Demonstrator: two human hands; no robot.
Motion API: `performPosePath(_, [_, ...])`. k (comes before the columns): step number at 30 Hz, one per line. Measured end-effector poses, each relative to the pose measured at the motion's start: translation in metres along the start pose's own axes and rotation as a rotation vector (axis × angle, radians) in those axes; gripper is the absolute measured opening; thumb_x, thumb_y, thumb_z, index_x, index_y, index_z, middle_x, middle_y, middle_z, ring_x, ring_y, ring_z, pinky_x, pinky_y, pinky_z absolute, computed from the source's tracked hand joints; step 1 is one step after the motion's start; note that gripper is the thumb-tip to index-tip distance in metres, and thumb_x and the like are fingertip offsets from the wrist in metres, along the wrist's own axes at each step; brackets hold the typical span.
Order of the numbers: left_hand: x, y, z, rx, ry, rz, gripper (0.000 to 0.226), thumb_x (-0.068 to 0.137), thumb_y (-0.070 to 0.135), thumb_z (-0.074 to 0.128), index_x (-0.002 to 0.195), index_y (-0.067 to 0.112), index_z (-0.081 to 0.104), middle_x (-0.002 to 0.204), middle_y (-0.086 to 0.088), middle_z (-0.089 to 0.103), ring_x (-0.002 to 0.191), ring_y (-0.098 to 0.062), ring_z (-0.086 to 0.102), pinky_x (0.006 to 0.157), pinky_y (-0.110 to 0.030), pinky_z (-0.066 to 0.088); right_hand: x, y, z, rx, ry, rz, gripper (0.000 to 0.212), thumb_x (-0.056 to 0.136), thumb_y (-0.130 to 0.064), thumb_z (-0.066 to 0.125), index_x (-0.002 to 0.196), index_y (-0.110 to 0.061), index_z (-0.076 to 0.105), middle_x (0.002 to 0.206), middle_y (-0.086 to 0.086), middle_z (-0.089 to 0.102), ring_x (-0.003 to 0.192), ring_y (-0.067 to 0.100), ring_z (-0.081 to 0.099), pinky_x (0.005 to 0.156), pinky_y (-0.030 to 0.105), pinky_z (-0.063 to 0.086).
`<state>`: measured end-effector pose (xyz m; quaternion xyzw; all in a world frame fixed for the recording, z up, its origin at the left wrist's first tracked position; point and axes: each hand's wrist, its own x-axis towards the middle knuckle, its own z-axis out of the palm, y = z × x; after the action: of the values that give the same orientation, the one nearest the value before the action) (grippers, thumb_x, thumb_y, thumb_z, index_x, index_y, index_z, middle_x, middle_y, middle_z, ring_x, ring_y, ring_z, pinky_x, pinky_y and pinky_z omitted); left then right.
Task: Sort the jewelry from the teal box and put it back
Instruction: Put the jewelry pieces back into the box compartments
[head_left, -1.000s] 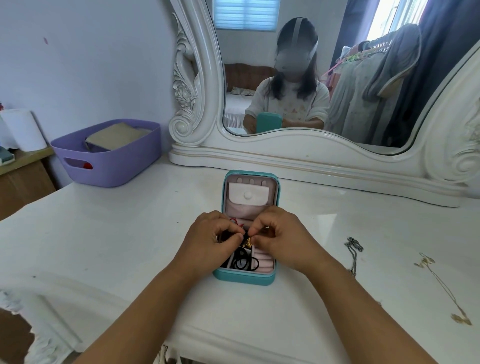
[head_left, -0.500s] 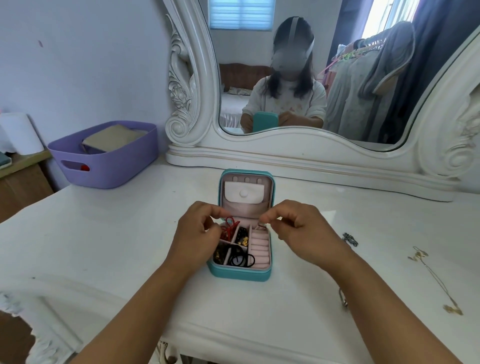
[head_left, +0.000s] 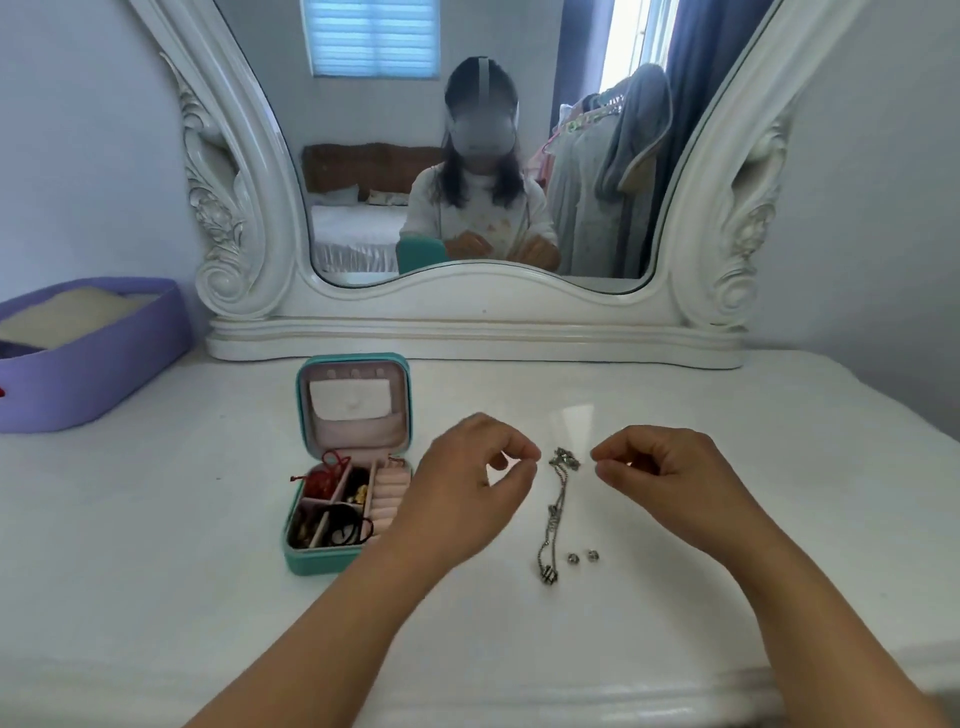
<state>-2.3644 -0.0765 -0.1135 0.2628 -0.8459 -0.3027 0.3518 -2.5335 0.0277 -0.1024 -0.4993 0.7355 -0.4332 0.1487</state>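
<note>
Teal box (head_left: 347, 467) open on surface (head_left: 156, 545), red cord, black bands still inside. Silver necklace (head_left: 555, 512), two beads (head_left: 582, 557) laid out beside it. Left hand (head_left: 467, 488), right hand (head_left: 670, 475) fingertips pinched near chain top; contents indiscernible. Sorting partway; return pending.

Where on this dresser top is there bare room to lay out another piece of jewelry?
Bare: the stretch between the purple basket and the teal box, and the far right beyond the right hand. Crowded: between both hands, where the silver chain and two small beads lie.
</note>
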Motion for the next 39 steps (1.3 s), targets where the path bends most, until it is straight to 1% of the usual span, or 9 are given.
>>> performPosePath(3, [0.005, 0.014, 0.032, 0.050, -0.180, 0.011, 0.010, 0.083, 0.025, 0.060, 0.089, 0.026, 0.067, 0.092, 0.011, 0.060, 0.085, -0.005, 0.057, 0.078, -0.021, 0.045, -0.011, 0.020, -0.031, -0.045, 0.035, 0.105, 0.008, 0.079, -0.015, 0.068, 0.075, -0.020, 0.071, 0.061, -0.009, 0.062, 0.050, 0.004, 0.049, 0.044, 0.016, 0.043])
performPosePath(9, [0.009, 0.039, 0.078, 0.111, -0.351, 0.075, 0.017, 0.087, 0.025, 0.055, 0.101, 0.026, 0.065, 0.105, 0.007, 0.060, 0.093, -0.009, 0.055, 0.081, -0.025, 0.043, -0.029, 0.054, -0.074, -0.181, -0.120, 0.249, 0.005, 0.073, -0.015, 0.072, 0.073, -0.020, 0.070, 0.079, 0.002, 0.070, 0.069, 0.011, 0.060, 0.064, 0.026, 0.047])
performPosePath(14, [0.012, 0.047, 0.098, 0.145, -0.382, 0.065, 0.019, 0.089, 0.022, 0.051, 0.100, 0.026, 0.066, 0.105, 0.006, 0.061, 0.095, -0.010, 0.057, 0.087, -0.032, 0.047, -0.036, 0.065, -0.069, -0.213, -0.188, 0.191, 0.013, 0.070, -0.020, 0.074, 0.078, -0.029, 0.071, 0.087, -0.005, 0.062, 0.070, 0.004, 0.054, 0.068, 0.018, 0.045])
performPosePath(20, [0.012, 0.046, 0.099, 0.168, -0.380, 0.035, 0.019, 0.088, 0.023, 0.050, 0.099, 0.028, 0.065, 0.104, 0.007, 0.060, 0.093, -0.010, 0.057, 0.089, -0.034, 0.047, -0.035, 0.065, -0.065, -0.312, -0.210, 0.142, 0.004, 0.076, -0.019, 0.064, 0.074, -0.022, 0.065, 0.083, -0.008, 0.059, 0.070, 0.005, 0.054, 0.067, 0.021, 0.046])
performPosePath(27, [0.012, 0.045, 0.094, 0.181, -0.359, 0.047, 0.019, 0.088, 0.025, 0.052, 0.103, 0.027, 0.064, 0.107, 0.007, 0.059, 0.094, -0.008, 0.055, 0.086, -0.028, 0.045, -0.029, 0.060, -0.065, -0.326, -0.267, 0.198, 0.010, 0.073, -0.019, 0.060, 0.065, -0.025, 0.058, 0.071, -0.010, 0.057, 0.062, 0.004, 0.051, 0.060, 0.020, 0.045])
performPosePath(32, [0.013, 0.045, 0.090, 0.116, -0.352, 0.020, 0.045, 0.083, 0.026, 0.061, 0.125, 0.033, 0.047, 0.118, 0.014, 0.051, 0.088, -0.005, 0.053, 0.077, -0.018, 0.043, -0.019, 0.042, -0.061, -0.035, -0.059, 0.095, 0.007, 0.077, -0.013, 0.066, 0.070, -0.013, 0.063, 0.059, -0.010, 0.061, 0.050, 0.001, 0.050, 0.053, 0.018, 0.042])
performPosePath(35, [0.015, 0.054, 0.090, -0.190, -0.358, -0.118, 0.074, 0.077, 0.023, 0.070, 0.136, 0.037, 0.028, 0.119, 0.018, 0.050, 0.084, -0.007, 0.058, 0.070, -0.014, 0.045, -0.012, 0.022, -0.053, 0.244, -0.027, 0.050, 0.007, 0.079, -0.008, 0.065, 0.073, -0.005, 0.061, 0.062, 0.003, 0.062, 0.050, 0.008, 0.054, 0.053, 0.021, 0.044])
performPosePath(37, [0.019, 0.060, 0.089, -0.452, -0.334, -0.187, 0.065, 0.076, 0.013, 0.069, 0.129, 0.033, 0.036, 0.107, 0.012, 0.060, 0.077, -0.009, 0.060, 0.065, -0.016, 0.047, -0.006, 0.008, -0.046, 0.406, -0.013, 0.022, 0.011, 0.080, -0.002, 0.062, 0.071, -0.005, 0.058, 0.062, 0.013, 0.059, 0.046, 0.012, 0.049, 0.047, 0.018, 0.040])
performPosePath(39, [0.023, 0.061, 0.087, -0.584, -0.249, -0.235, 0.038, 0.078, 0.004, 0.063, 0.111, 0.020, 0.052, 0.084, 0.007, 0.066, 0.069, -0.009, 0.060, 0.061, -0.017, 0.047, -0.001, -0.003, -0.042, 0.523, 0.024, -0.011, 0.013, 0.080, 0.001, 0.059, 0.070, -0.006, 0.056, 0.062, 0.017, 0.060, 0.043, 0.015, 0.047, 0.042, 0.020, 0.038])
